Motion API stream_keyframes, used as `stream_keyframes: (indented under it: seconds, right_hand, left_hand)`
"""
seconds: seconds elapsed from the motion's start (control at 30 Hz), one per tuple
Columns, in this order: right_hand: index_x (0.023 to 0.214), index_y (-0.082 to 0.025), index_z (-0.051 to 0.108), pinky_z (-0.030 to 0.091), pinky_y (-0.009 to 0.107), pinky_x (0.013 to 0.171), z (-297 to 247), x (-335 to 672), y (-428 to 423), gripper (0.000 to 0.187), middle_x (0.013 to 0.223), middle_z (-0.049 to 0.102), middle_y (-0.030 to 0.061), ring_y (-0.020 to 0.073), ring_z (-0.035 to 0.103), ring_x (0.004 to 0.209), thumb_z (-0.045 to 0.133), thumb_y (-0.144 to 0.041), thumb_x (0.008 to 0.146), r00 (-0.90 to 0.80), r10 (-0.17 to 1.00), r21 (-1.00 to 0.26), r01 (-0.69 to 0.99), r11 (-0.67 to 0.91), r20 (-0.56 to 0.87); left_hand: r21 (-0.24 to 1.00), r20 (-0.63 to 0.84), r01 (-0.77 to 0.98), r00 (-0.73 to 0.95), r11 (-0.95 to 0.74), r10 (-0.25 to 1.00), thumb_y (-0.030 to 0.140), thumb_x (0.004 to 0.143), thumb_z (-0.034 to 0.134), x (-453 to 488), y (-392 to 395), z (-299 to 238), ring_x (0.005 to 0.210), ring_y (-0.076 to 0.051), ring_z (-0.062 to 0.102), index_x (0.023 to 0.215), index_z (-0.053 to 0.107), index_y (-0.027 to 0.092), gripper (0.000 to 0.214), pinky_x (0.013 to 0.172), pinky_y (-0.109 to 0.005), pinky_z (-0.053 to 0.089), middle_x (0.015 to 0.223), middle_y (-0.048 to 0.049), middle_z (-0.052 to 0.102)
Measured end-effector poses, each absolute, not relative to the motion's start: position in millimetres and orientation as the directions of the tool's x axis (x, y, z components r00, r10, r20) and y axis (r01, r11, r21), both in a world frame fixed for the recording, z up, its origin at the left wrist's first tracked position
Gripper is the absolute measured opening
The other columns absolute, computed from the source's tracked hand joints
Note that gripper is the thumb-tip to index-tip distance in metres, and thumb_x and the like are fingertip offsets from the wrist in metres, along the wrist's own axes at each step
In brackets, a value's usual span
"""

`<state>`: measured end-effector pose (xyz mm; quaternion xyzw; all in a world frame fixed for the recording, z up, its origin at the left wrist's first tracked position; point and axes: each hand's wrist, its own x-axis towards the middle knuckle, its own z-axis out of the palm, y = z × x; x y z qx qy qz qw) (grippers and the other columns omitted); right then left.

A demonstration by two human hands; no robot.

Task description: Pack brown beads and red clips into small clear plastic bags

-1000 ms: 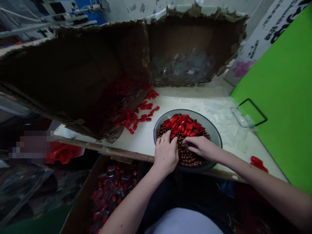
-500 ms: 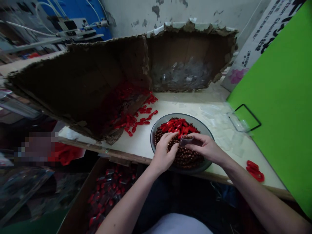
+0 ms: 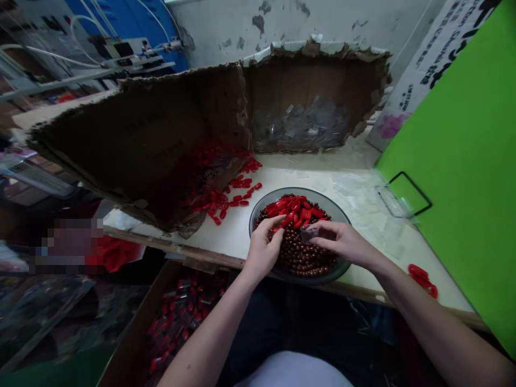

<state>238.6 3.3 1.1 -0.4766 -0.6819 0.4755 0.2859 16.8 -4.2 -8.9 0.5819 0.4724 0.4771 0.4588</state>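
Note:
In my right hand (image 3: 341, 242) is a small clear plastic cup (image 3: 309, 234), pinched between thumb and fingers over the bowl and tilted to the left. How much is inside it is hard to make out. My left hand (image 3: 264, 248) is over the bowl's left side, its thumb and fingers closed around a small red cap (image 3: 276, 230), mostly hidden. Below both hands stands a grey bowl (image 3: 341, 212) of shiny brown beads (image 3: 308, 260), with a heap of red caps (image 3: 296, 207) on the beads toward the back.
A torn cardboard box (image 3: 137, 129) spills red caps (image 3: 217, 204) onto the white table (image 3: 226, 242). Another box section (image 3: 314, 70) holds clear plastic pieces (image 3: 310, 121). A green panel (image 3: 463, 161) borders the right. Below left, a carton holds red-capped containers (image 3: 181, 317).
My left hand has drawn back left from the cup, and red now shows between its fingers. The cup in my right hand has tipped further to the left.

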Motion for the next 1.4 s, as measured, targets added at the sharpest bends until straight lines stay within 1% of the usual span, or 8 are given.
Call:
stream_keyframes:
  seconds: [0.1,0.3,0.43,0.53,0.7,1.0,1.2,1.4]
  right_hand:
    - [0.098,-0.019,0.069,0.052,0.034,0.087,13.6,232.7,1.2,0.026,0.105,0.071,0.0064,0.0216,0.066,0.097,0.068,-0.038,0.080,-0.374,0.924,-0.978,0.210,-0.002,-0.082]
    - [0.112,-0.021,0.066,0.056,0.034,0.079,37.2,222.1,-0.7,0.039,0.106,0.071,0.0072,0.0198,0.068,0.090,0.071,-0.038,0.078,-0.316,0.948,-0.995,0.094,-0.017,-0.046]
    - [0.111,-0.021,0.064,0.056,0.032,0.077,43.7,216.6,0.0,0.037,0.105,0.070,0.0068,0.0181,0.068,0.087,0.072,-0.035,0.078,-0.299,0.954,-0.996,0.073,0.057,0.033]
    - [0.108,-0.020,0.059,0.056,0.030,0.071,47.5,213.4,0.9,0.039,0.094,0.071,0.0046,0.0167,0.068,0.081,0.074,-0.031,0.075,-0.281,0.959,-0.993,0.095,0.071,0.042]
    - [0.101,-0.022,0.052,0.055,0.026,0.063,53.3,210.8,2.1,0.040,0.079,0.068,-0.0001,0.0137,0.066,0.069,0.077,-0.029,0.071,-0.270,0.963,-0.990,0.132,0.044,0.007]
    - [0.097,-0.022,0.050,0.051,0.024,0.055,54.8,212.1,3.5,0.038,0.076,0.071,0.0005,0.0124,0.065,0.062,0.077,-0.030,0.071,-0.290,0.956,-0.992,0.124,-0.017,-0.053]
    - [0.102,-0.022,0.052,0.051,0.024,0.054,49.3,211.7,4.7,0.042,0.072,0.070,-0.0011,0.0137,0.066,0.061,0.077,-0.033,0.071,-0.295,0.953,-0.994,0.100,-0.039,-0.067]
    - [0.106,-0.021,0.054,0.053,0.026,0.056,43.7,215.7,2.3,0.040,0.080,0.072,0.0030,0.0165,0.069,0.068,0.073,-0.039,0.076,-0.301,0.951,-0.988,0.153,-0.029,-0.074]
  left_hand:
    - [0.999,0.050,0.002,0.135,-0.051,0.990,0.019,0.084,0.056,18.7,-5.0,-0.2,0.106,-0.021,0.062,0.113,0.066,0.019,0.031,0.097,-0.035,0.046,0.112,-0.0094,0.068]
    - [0.959,-0.014,-0.269,0.261,0.087,0.965,0.022,0.080,0.062,25.9,-6.5,19.6,0.096,-0.020,0.065,0.113,0.067,0.017,0.033,0.084,-0.031,0.051,0.105,-0.0094,0.071]
    - [0.934,0.019,-0.348,0.265,0.077,0.964,0.025,0.082,0.061,27.2,-5.2,19.9,0.100,-0.021,0.064,0.112,0.068,0.018,0.032,0.082,-0.028,0.051,0.108,-0.0096,0.071]
    - [0.897,0.031,-0.432,0.278,0.096,0.960,0.027,0.081,0.063,29.0,-3.8,19.2,0.097,-0.020,0.065,0.108,0.071,0.018,0.029,0.081,-0.028,0.052,0.108,-0.0089,0.071]
    - [0.792,-0.063,-0.567,0.292,0.226,0.954,0.026,0.073,0.069,34.7,-1.2,26.6,0.080,-0.018,0.067,0.093,0.073,0.014,0.024,0.070,-0.028,0.054,0.091,-0.0084,0.074]
    - [0.720,-0.153,-0.608,0.332,0.335,0.931,0.026,0.073,0.065,33.3,0.8,34.3,0.078,-0.018,0.067,0.087,0.070,0.009,0.023,0.067,-0.027,0.054,0.091,-0.0112,0.073]
    - [0.749,-0.160,-0.564,0.354,0.347,0.921,0.037,0.075,0.068,32.4,0.6,32.4,0.076,-0.017,0.067,0.090,0.071,0.010,0.032,0.068,-0.027,0.053,0.090,-0.0111,0.073]
    - [0.808,-0.188,-0.494,0.301,0.321,0.935,0.033,0.065,0.080,37.2,1.5,26.3,0.070,-0.014,0.066,0.089,0.072,0.010,0.034,0.073,-0.030,0.052,0.083,-0.0075,0.072]
